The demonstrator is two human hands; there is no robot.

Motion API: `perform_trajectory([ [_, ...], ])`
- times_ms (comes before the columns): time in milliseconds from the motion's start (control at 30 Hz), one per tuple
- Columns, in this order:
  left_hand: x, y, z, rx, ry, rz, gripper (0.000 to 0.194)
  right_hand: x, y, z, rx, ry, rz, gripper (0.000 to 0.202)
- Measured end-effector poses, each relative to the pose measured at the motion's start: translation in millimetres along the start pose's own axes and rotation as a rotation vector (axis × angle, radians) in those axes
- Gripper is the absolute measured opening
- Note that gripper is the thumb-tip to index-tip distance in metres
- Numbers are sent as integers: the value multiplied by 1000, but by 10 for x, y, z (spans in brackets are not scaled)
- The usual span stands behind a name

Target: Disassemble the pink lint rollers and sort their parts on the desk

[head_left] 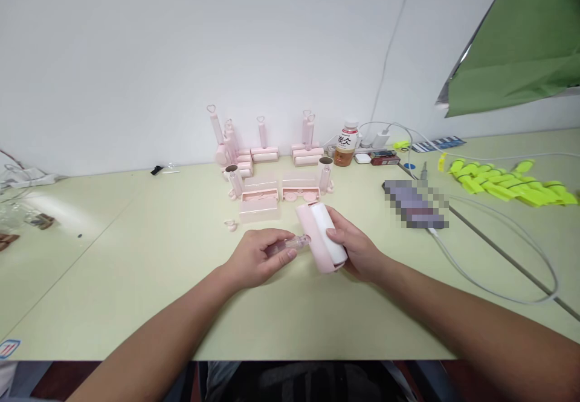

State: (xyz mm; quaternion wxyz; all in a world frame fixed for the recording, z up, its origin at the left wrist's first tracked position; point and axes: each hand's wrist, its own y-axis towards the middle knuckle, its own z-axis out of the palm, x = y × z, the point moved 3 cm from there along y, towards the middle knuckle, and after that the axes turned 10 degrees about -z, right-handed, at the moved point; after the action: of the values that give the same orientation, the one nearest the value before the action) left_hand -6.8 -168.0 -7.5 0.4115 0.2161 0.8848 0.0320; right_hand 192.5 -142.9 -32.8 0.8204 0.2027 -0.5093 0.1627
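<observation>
My right hand (356, 240) is closed around a pink lint roller head (312, 242) that carries a white roll (330, 234). In my left hand (258, 257) is a clear pinkish handle (290, 243), gripped between thumb and fingers. The handle's tip meets the side of the pink head; whether it sits inside cannot be made out. Beyond my hands lie two opened pink cases (259, 199) with clear lids, and two upright clear tubes (234, 181) stand beside them. A small pink heart-shaped piece (231, 225) rests to the left.
Several assembled lint rollers (264, 153) stand by the wall, handles up. A labelled bottle (346, 145) is right of them. On the right lie a phone (414, 204), its white cable (475, 293) and a stack of yellow-green pieces (512, 183). A green sheet (516, 45) hangs above.
</observation>
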Motion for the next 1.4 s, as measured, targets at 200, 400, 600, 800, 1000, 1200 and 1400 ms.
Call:
perform_trajectory([
  [200, 14, -1, 8, -23, 28, 17, 29, -18, 3, -34, -25, -43, -31, 58],
  [400, -18, 2, -9, -166, 154, 168, 25, -23, 9, -78, 23, -159, -133, 55],
  [600, -37, -9, -16, -155, 197, 211, 25, 27, -11, -61, 120, -340, -217, 50],
  [800, -63, -17, 19, -166, 255, 259, 24, 31, -27, -8, 126, -565, -246, 50],
  [1000, -69, -46, 84, -218, 269, 240, 20, -86, -66, 53, 32, -530, -207, 46],
  [1200, -34, -65, 125, -211, 253, 176, 17, -197, -77, 58, 1, -396, -123, 47],
  [1400, 11, -12, 101, -143, 81, 84, 27, -158, -29, 55, 49, -227, -99, 54],
])
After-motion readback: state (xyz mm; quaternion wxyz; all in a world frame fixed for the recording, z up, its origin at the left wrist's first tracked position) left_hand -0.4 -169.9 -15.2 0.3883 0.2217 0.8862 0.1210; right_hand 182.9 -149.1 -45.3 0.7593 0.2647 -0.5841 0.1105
